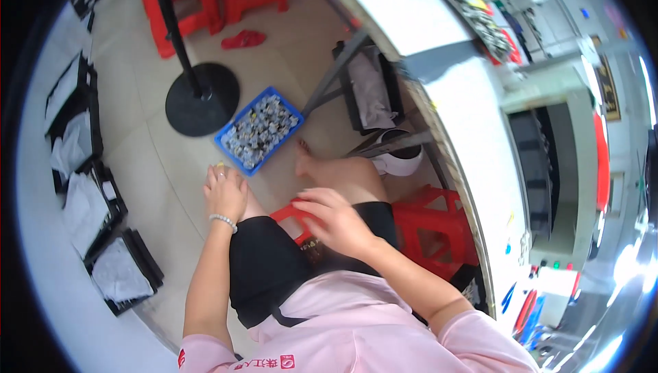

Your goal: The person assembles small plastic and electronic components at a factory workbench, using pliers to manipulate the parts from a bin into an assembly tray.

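My left hand (226, 191) is over my left knee, its fingers bent together and a ring on one of them. A small yellowish spot shows at its fingertips, too small to name. Just beyond that hand, a blue plastic tray (221, 141) lies on the floor, full of small white, silvery and dark pieces. My right hand (332, 219) hovers above my lap, fingers loosely stretched and apart, with nothing visible in it. Beneath it, between my thighs, part of a red plastic stool (291, 219) shows.
A black round stand base (203, 99) with a pole is left of the tray. Black crates (127, 273) with white bags line the left wall. A long white worktable (439, 92) runs along the right. Beneath it are a grey-covered bin (370, 88) and another red stool (435, 229).
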A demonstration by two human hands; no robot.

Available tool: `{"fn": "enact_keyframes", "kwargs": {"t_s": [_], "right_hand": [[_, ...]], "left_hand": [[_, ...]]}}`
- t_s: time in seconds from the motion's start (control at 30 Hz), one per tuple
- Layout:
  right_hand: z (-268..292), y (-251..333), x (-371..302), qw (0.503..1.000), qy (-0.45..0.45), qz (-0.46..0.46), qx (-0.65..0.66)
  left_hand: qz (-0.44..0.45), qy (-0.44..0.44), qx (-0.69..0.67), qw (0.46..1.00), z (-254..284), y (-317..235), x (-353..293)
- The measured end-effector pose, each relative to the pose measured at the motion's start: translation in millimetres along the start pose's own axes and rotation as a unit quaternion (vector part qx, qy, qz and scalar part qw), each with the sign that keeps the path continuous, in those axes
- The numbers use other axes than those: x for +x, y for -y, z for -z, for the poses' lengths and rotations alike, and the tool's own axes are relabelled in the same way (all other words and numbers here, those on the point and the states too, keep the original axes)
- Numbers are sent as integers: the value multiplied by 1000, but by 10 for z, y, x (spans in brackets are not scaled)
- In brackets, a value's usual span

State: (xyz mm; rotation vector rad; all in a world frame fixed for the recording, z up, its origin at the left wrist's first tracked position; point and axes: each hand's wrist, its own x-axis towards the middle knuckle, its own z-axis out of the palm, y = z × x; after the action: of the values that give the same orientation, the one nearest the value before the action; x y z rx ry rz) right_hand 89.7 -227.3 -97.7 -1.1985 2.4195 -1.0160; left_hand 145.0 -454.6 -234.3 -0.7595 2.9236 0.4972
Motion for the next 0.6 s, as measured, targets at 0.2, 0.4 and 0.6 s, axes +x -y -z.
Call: {"fn": "enact_keyframes", "kwargs": {"t_s": [0.2,0.4,0.6], "right_hand": [[1359,132,-1858,912,-249,-118,-305],[1893,-25,-2903,804,-233,-285,-467],[1874,-328,-2956,798,-168,-331,-474]], "left_hand": [[-111,86,86,986,-33,-523,-403],[-319,238,111,911,-66,-1365,-1060],[-359,249,178,882,-324,-1355,-1342]]}}
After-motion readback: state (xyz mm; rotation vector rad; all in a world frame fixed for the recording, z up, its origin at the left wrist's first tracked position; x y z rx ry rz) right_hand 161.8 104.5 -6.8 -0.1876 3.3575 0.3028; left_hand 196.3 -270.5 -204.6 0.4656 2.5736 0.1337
